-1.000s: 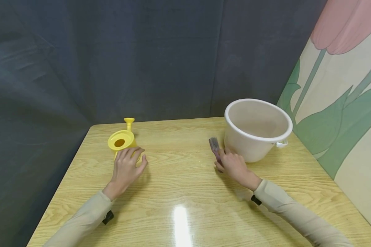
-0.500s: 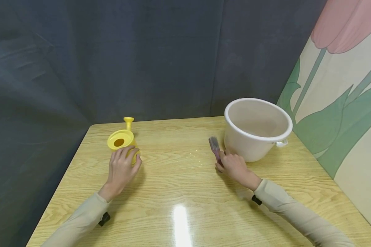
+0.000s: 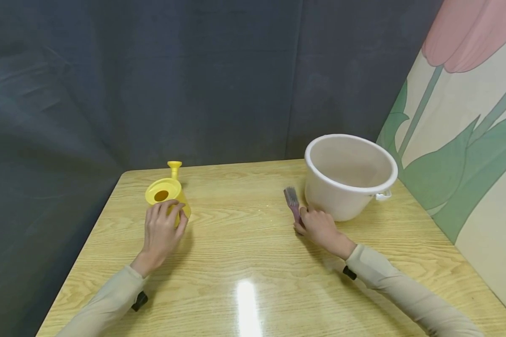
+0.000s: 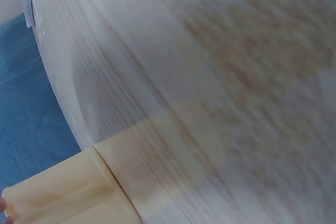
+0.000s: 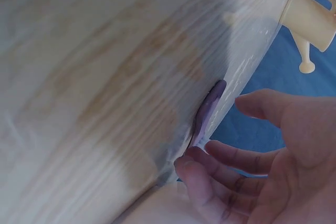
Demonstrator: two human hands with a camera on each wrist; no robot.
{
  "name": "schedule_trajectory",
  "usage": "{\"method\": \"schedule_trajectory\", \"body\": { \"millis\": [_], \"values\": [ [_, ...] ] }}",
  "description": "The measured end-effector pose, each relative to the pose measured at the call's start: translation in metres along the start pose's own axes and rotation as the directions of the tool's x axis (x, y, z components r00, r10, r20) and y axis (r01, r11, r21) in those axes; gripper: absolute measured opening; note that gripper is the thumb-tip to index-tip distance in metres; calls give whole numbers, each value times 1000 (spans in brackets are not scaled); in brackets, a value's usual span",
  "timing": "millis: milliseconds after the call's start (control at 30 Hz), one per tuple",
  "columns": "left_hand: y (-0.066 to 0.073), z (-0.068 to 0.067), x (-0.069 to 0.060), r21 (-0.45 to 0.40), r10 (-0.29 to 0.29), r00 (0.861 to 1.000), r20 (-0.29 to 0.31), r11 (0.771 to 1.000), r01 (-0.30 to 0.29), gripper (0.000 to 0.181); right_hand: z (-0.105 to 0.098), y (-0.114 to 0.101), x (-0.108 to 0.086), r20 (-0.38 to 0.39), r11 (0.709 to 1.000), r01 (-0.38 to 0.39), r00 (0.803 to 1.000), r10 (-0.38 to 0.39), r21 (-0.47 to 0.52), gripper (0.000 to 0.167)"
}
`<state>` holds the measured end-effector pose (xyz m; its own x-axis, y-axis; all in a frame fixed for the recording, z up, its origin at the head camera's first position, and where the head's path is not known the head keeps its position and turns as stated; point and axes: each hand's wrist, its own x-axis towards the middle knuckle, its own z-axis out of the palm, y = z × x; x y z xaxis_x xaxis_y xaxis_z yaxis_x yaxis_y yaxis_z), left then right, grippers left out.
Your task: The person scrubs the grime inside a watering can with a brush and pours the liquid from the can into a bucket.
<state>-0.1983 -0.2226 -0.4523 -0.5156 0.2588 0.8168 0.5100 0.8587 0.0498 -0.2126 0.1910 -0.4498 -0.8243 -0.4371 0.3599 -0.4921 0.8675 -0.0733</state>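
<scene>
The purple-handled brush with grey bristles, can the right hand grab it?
Probably yes: the right hand is right at the brush, thumb and fingers apart, and the round white plastic bucket beside it isn't blocking.

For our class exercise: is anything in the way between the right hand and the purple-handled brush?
Nothing visible stands between the right hand and the purple-handled brush. The white bucket stands close by, on the brush's right, not between them.

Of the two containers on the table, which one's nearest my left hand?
The yellow watering can, just by your left hand; the white bucket stands farther off, near your right hand.
</scene>
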Motion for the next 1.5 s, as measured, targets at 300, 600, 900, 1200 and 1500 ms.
{"method": "schedule_trajectory", "body": {
  "millis": [300, 600, 900, 1200, 1500],
  "values": [
    [-2, -3, -2, 14, -37, 998, -43, 999, 38, 24, 3, 4, -1, 42, 1000, -12, 999, 12, -6, 36],
    [-1, -9, -1, 22, -123, 990, -62, 992, 125, 26, 4, 3, 1, 116, 998, -65, 991, 64, 0, 34],
    [0, -12, -7, -12, -215, 975, -61, 977, 214, 24, 4, 4, 3, 145, 997, -80, 986, 80, -7, 35],
    [-2, -14, -10, -22, -268, 960, -85, 963, 267, 21, 3, 4, 5, 209, 994, -108, 972, 105, 0, 37],
    [-2, -16, -15, -53, -362, 931, -55, 932, 359, 24, 2, 3, 5, 226, 994, -105, 969, 102, 2, 39]
  ]
}}
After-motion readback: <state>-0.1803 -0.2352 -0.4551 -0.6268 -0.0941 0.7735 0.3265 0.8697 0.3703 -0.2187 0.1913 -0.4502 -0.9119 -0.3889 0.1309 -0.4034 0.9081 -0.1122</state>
